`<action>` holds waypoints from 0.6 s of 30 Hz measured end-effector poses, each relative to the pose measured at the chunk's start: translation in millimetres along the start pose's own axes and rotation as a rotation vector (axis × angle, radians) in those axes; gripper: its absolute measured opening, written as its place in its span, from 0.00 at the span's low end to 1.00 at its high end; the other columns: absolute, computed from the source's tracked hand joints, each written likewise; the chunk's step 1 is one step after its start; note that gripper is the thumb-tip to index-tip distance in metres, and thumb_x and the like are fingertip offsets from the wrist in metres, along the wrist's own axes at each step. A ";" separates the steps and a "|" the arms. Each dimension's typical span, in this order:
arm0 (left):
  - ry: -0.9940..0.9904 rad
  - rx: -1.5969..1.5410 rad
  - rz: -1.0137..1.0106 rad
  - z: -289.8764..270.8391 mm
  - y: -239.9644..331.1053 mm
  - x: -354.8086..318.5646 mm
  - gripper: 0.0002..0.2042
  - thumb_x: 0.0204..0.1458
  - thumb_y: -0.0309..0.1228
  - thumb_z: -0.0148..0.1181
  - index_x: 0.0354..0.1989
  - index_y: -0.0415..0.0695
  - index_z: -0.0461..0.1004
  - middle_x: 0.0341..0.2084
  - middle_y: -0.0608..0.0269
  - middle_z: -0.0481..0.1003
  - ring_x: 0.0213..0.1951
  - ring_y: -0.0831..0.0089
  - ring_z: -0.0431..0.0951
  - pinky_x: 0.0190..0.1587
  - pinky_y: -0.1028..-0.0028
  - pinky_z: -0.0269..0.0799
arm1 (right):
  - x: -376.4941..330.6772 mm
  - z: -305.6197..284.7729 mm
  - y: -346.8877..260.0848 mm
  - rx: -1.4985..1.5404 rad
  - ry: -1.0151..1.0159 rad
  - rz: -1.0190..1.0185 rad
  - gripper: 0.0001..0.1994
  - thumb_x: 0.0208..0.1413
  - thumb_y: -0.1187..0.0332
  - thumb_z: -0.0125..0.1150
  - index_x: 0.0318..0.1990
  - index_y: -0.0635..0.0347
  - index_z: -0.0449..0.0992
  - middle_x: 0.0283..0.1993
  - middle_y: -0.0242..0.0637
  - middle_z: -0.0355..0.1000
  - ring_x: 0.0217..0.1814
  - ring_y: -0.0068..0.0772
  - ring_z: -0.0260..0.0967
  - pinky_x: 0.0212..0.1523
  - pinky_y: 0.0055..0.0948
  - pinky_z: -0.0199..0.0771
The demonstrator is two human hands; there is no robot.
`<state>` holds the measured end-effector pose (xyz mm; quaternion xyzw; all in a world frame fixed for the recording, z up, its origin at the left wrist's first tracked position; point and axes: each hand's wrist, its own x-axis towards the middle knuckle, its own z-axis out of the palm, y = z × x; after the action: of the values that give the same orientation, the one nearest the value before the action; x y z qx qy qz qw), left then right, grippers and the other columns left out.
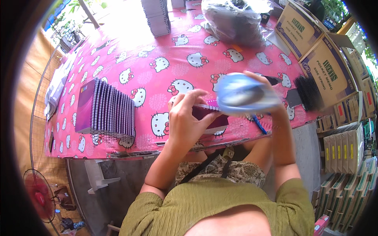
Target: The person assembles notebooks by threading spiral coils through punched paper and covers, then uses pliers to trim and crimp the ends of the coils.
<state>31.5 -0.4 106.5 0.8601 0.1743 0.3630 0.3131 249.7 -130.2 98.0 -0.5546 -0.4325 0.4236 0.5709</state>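
My left hand [185, 112] is closed on a small dark purple spiral notebook [219, 122] near the front edge of the table, thumb along its cover and fingers at the bound edge. Just to the right, my right hand [268, 83] grips a blue, rounded object [232, 94] with a grey middle. Motion smears that object, and its kind cannot be made out. It is raised beside the notebook and hides part of the tabletop. A blue pen [259, 125] lies below it.
Spiral notebooks form a stack [112, 108] at left; another stack [155, 19] stands farther back. A filled plastic bag [236, 23] sits at the rear of the pink table [157, 98]. Black spiral coils [307, 92] lie by cardboard cartons [328, 72] at right. A fan [39, 194] stands lower left.
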 end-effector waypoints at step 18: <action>0.215 -0.833 -0.365 -8.9 -50.0 -31.6 0.17 0.47 0.13 0.64 0.48 0.31 0.75 0.42 0.54 0.79 0.41 0.75 0.79 0.46 0.77 0.78 | 45.8 35.7 -5.8 -0.468 0.030 -0.246 0.16 0.41 0.79 0.67 0.40 0.65 0.71 0.32 0.30 0.70 0.38 0.18 0.66 0.43 0.27 0.72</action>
<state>0.0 23.7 61.7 0.5738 0.1936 0.4283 0.6707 227.5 -76.6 105.3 -0.6208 -0.5744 0.2312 0.4808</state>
